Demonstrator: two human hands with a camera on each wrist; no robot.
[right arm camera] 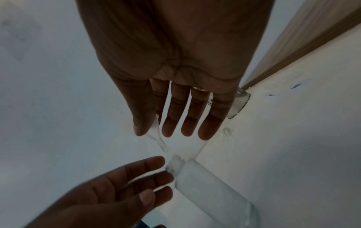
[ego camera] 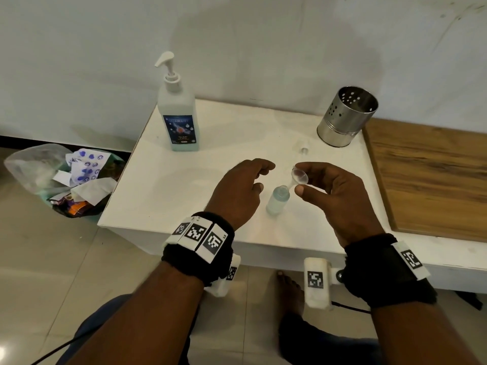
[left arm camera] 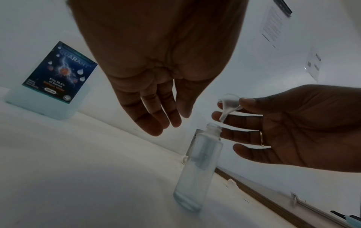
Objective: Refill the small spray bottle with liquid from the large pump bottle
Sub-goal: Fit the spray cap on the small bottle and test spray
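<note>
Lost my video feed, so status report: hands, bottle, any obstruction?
Left hand open beside uncapped small clear spray bottle. Right hand pinches small clear plastic funnel, spout at bottle's mouth. Large pump bottle stands untouched behind. Nothing obstructing.

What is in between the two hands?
The small spray bottle stands open on the white table, between the left hand and the right hand, which pinches a tiny clear funnel. The head view shows it.
</note>
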